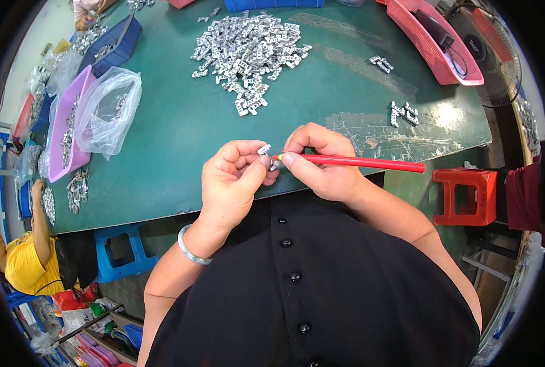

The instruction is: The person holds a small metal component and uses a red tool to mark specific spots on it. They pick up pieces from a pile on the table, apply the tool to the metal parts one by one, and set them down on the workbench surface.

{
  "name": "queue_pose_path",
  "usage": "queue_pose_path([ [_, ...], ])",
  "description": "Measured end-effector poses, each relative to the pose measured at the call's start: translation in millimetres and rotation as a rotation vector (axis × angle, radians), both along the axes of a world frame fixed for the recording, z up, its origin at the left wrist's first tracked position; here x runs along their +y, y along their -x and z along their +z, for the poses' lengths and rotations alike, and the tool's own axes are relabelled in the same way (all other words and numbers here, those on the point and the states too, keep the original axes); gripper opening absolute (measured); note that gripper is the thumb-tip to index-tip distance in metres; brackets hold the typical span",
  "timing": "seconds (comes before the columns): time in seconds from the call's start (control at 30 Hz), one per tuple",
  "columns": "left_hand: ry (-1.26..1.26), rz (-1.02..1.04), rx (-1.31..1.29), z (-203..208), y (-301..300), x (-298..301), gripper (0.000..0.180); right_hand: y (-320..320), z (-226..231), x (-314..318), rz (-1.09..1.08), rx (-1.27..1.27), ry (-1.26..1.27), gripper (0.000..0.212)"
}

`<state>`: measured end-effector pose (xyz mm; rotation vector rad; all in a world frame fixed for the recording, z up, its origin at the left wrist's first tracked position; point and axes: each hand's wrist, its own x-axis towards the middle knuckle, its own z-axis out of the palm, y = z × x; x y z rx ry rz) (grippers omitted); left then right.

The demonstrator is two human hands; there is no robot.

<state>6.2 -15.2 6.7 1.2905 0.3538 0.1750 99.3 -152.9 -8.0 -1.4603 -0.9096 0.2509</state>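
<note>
My left hand [231, 177], closed, pinches a small silvery metal part [264, 149] between thumb and fingers near the table's front edge. Between the thumb and fingers of my right hand [322, 160] is a slim red pen-like stick [370, 163]. Its yellowish tip points left and reaches close to the metal part; whether they touch, I cannot tell. Farther back lies a big heap of similar metal parts [248, 52]. Off to the right, a few more parts [404, 114] lie on the green tabletop [168, 122].
At left are a purple basket [70, 125], a clear plastic bag [108, 113] and a blue bin [116, 46]. A pink basket [431, 46] and a fan [486, 52] stand far right. A red stool [465, 197] is right; a blue stool [122, 252] and person in yellow [30, 263] are left.
</note>
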Motion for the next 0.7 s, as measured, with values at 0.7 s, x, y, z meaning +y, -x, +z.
queue_pose_path([
  [0.7,0.162,0.032,-0.002,2,-3,0,0.013,1,-6,-3,0.019,0.101,-0.045,0.019],
])
